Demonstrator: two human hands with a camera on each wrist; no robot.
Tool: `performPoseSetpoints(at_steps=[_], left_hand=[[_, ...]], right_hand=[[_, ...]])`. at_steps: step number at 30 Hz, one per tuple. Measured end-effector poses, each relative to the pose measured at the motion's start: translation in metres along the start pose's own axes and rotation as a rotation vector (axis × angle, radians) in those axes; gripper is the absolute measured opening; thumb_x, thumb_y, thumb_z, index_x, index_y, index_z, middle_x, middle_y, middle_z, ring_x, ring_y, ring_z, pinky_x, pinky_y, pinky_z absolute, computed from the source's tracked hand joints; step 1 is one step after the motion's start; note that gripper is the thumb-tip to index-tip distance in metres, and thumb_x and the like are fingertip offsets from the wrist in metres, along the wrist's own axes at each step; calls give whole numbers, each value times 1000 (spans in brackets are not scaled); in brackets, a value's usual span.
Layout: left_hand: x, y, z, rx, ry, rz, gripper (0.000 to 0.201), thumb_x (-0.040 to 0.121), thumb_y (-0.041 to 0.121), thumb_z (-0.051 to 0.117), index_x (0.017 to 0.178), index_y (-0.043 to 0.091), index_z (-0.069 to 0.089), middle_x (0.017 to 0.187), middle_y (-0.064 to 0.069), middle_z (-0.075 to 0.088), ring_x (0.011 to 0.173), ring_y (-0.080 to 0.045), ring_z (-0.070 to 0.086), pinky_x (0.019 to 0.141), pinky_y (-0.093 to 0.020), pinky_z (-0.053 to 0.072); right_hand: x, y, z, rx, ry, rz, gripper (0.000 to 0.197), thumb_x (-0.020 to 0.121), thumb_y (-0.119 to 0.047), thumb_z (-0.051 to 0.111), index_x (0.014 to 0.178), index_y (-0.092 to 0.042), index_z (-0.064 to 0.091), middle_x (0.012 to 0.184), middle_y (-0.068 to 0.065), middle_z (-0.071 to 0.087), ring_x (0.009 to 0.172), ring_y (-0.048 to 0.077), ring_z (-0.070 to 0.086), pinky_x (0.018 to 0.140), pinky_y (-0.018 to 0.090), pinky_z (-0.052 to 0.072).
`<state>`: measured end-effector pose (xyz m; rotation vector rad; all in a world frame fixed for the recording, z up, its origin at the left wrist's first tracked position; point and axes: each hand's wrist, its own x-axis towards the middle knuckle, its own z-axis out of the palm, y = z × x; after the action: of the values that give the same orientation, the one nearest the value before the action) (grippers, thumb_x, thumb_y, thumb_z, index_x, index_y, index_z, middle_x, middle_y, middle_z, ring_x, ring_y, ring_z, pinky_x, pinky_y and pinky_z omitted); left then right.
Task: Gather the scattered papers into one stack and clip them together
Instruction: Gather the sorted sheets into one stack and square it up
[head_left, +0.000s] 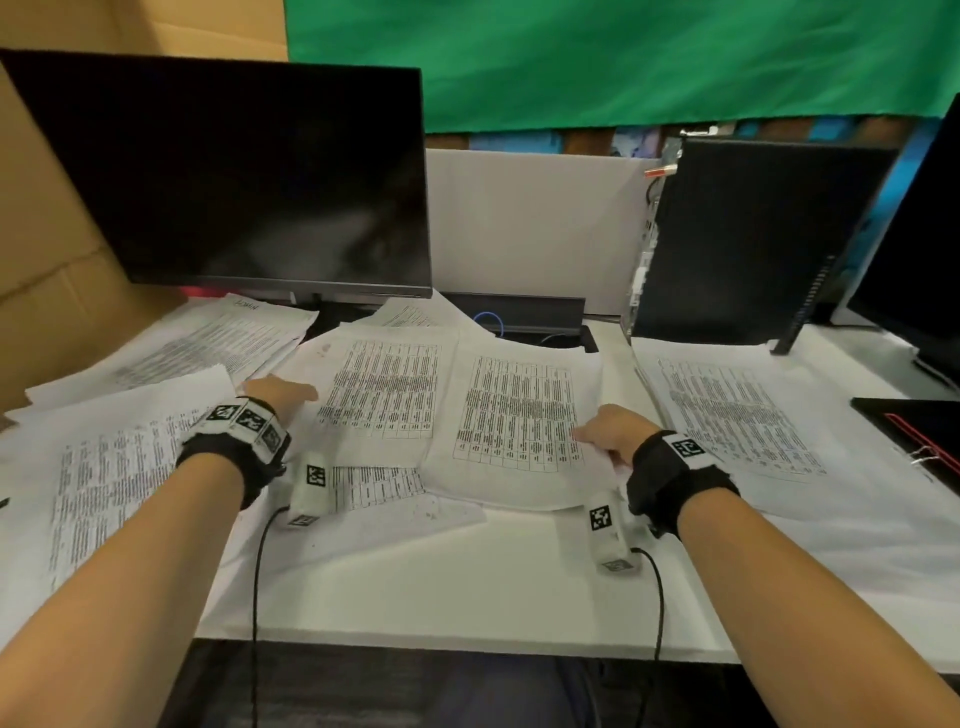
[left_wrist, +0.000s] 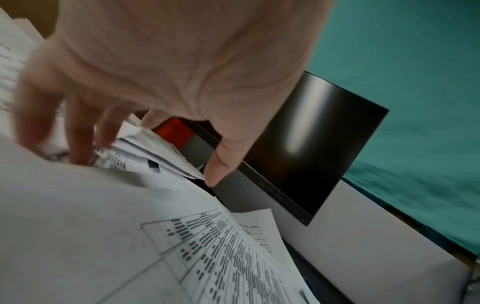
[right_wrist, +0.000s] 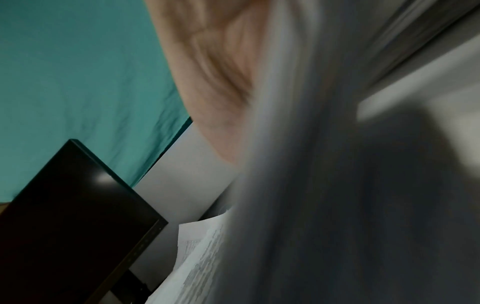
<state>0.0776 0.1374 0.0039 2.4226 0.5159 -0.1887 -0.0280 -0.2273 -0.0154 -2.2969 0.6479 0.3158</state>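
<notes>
Printed sheets lie scattered over the white desk (head_left: 467, 597): a pile at the far left (head_left: 218, 343), a near-left sheet (head_left: 114, 478), two table sheets in the middle (head_left: 384, 389) (head_left: 519, 415) and one at the right (head_left: 737, 415). My left hand (head_left: 283, 392) reaches to the left edge of the middle-left sheet. In the left wrist view its spread fingers (left_wrist: 78, 144) touch the paper edges while the thumb (left_wrist: 215, 170) hangs free. My right hand (head_left: 605, 436) pinches the right edge of the middle-right sheet, which blurs across the right wrist view (right_wrist: 311, 185). A small wire piece (head_left: 924, 457), perhaps a clip, lies far right.
A dark monitor (head_left: 234, 176) stands behind the papers at the left, a black computer case (head_left: 748, 239) at the back right, and another screen (head_left: 924, 249) at the right edge. A black item with red trim (head_left: 914, 421) lies far right. Cardboard (head_left: 41, 260) walls the left side.
</notes>
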Motion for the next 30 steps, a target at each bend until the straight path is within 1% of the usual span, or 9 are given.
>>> performPoseSetpoints(at_steps=[4,7,12,14,16,19,22,26,30], left_hand=[[-31,-1,21,19,-130,75,66,85,36,66,136,1,42,137,-16,49,124,-34,47,95,-35,40],[-53,11,30,-175,-127,254,50,84,14,69,128,3,50,129,-12,55,118,-32,53,95,-37,44],[-100,46,-22,-131,419,768,17,93,8,52,109,7,58,97,-12,61,85,-28,56,69,-27,37],[-118,57,-55,-162,513,911,6,96,13,50,97,8,54,82,-3,54,72,-19,50,57,-16,30],[-134,71,-83,-207,524,1021,7,96,17,51,98,11,54,84,4,54,72,-11,50,53,-13,32],[-137,90,-97,-440,217,1134,22,93,21,57,115,18,59,103,8,65,90,-9,63,75,-18,50],[-133,100,-85,-646,-138,1151,32,89,18,61,121,16,56,118,-3,66,105,-19,65,88,-37,53],[-131,112,-68,-696,-205,1173,35,88,8,63,120,20,55,121,0,65,110,-16,63,92,-35,53],[-129,121,-51,-832,-240,1139,34,88,6,63,117,21,56,120,-3,65,109,-19,64,89,-36,53]], right_hand=[[-3,-4,4,-35,10,1,15,100,-16,53,104,-2,52,120,21,65,96,34,64,82,36,53],[-7,-5,5,-52,12,-18,17,100,-15,54,108,0,54,123,21,63,93,31,60,79,33,49],[-9,3,-4,-32,47,19,34,96,-15,60,123,6,54,116,18,62,101,34,60,86,35,51],[-13,-1,-11,-86,127,24,50,95,-25,63,134,2,46,131,18,54,116,35,54,98,39,47],[-28,-17,-19,8,153,-88,84,89,-49,66,151,-7,28,154,16,36,139,34,38,112,47,34],[-54,-54,-34,591,-40,-376,102,78,-65,66,157,-20,18,158,8,33,140,27,40,117,45,30],[-70,-85,-55,895,-230,-579,62,87,-49,62,140,-20,47,139,8,57,127,23,55,114,42,37],[-79,-97,-80,1115,-145,-717,58,82,-9,72,138,-6,53,133,15,63,122,31,61,105,51,47],[-88,-77,-100,953,-116,-770,47,88,8,61,134,-2,55,127,14,67,114,27,67,88,39,58]])
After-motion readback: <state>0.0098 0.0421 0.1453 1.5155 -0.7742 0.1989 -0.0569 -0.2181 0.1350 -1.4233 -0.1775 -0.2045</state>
